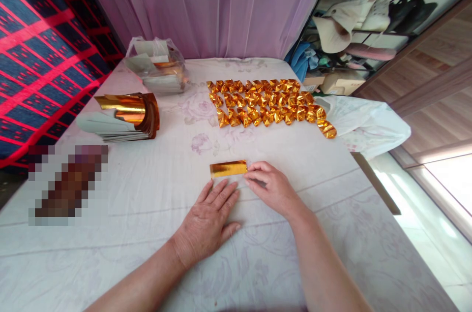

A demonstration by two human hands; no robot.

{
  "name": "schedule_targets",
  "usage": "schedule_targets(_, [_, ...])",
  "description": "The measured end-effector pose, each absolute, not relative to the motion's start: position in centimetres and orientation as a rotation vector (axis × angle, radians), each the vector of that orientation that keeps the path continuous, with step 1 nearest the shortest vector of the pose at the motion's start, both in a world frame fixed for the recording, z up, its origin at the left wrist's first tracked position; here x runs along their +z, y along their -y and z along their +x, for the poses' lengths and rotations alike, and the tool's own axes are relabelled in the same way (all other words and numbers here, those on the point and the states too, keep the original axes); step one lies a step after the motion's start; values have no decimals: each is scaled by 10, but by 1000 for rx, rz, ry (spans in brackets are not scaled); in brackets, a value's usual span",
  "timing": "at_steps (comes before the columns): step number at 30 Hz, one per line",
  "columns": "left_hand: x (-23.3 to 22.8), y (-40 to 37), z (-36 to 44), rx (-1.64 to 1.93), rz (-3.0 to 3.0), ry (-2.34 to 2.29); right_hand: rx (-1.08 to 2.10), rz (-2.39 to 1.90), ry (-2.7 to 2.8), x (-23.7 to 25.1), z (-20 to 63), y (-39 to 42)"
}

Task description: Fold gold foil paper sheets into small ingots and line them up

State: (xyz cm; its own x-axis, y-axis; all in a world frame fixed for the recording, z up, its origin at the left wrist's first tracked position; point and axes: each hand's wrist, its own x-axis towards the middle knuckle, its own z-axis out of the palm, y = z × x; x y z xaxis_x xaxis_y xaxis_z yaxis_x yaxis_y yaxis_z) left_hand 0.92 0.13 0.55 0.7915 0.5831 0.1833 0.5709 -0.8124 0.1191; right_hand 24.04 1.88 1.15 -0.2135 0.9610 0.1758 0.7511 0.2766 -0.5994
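A narrow strip of folded gold foil paper [228, 169] lies on the pale cloth in front of me. My right hand [271, 185] pinches its right end between thumb and fingers. Just below the strip, my left hand [206, 218] rests palm down with fingers spread, its fingertips close to the lower edge. Beyond the strip, rows of folded gold foil pieces [263, 100] lie side by side. At the left, a curled stack of gold foil paper sheets [131, 117] shows grey backs.
A clear plastic bag [157, 66] with more sheets stands at the back left of the cloth-covered table [147, 194]. A white plastic bag [372, 122] hangs at the right edge. Purple curtains [206, 7] and a shelf with shoes and hats [341, 21] are behind.
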Motion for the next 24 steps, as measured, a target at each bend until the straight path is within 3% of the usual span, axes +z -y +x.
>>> schedule_targets(24, [3, -1, 9, 343, 2946, -958, 514, -1597, 2334, 34, 241, -10])
